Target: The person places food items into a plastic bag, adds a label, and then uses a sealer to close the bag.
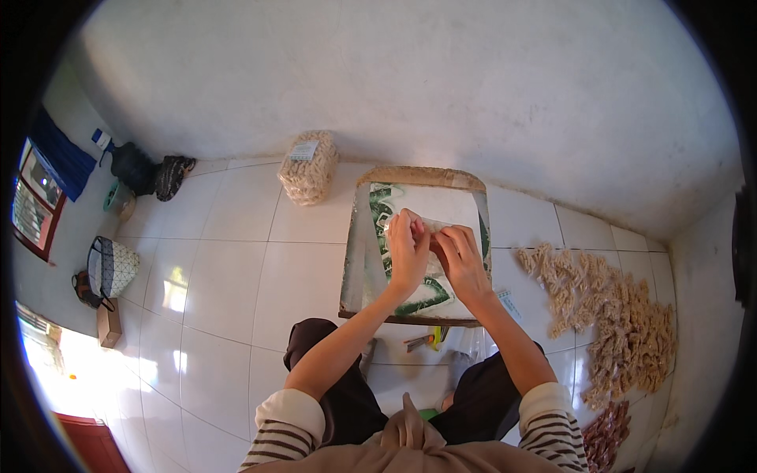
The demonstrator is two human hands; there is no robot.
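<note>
My left hand (408, 251) and my right hand (461, 262) are close together above a low worn table (355, 260). The fingers of both are bent and pinched round a small pale piece (433, 225) that looks like thin, clear plastic; its kind is too small to make out. Under my hands, a white sheet with green print (449, 199) covers much of the tabletop.
Past the table's far left corner stands a packed bundle of beige twisted cords (309, 175) with a label. Many loose beige pieces (623, 323) are heaped at right, beside reddish-brown ones (607, 437). Orange-handled scissors (419, 342) lie below the table's near edge. Bags (114, 268) line the left wall.
</note>
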